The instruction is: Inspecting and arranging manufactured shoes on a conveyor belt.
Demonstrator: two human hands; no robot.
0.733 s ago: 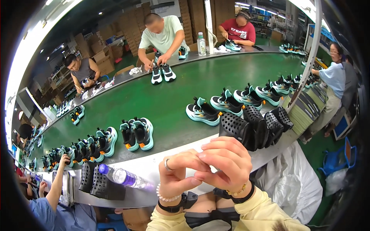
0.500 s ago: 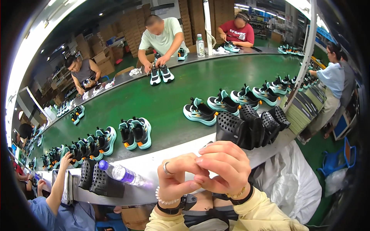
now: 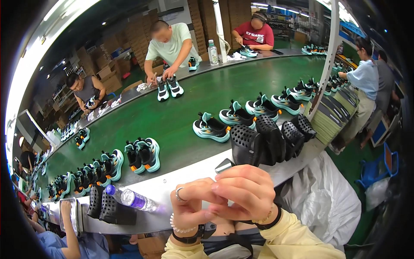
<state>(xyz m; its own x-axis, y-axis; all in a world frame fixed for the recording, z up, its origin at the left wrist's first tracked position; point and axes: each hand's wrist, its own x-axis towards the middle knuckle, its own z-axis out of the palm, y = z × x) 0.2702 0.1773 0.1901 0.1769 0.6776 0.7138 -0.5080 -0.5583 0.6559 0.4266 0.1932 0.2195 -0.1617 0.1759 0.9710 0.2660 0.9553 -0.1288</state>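
Note:
My left hand (image 3: 189, 209) and my right hand (image 3: 246, 190) are pressed together low in the middle of the view, just in front of the pale ledge (image 3: 172, 183). The left hand wears a ring, a bead bracelet and a dark watch. My right hand's fingers curl over the left hand's fingertips. Whether something small sits between them is hidden. A grey metal piece (image 3: 224, 165) shows just behind my right hand. A row of black perforated shoe parts (image 3: 267, 138) stands on the ledge beyond it.
A green conveyor belt (image 3: 181, 116) carries teal and black sneakers (image 3: 211, 127) in pairs. A bottle with a purple label (image 3: 131, 199) lies on the ledge to the left, beside more black parts (image 3: 103, 205). Several people work around the belt. A white bag (image 3: 323, 198) hangs to my right.
My hands stay joined in the same place, with the fingers shifting only slightly. The whole view has drifted a little to the left.

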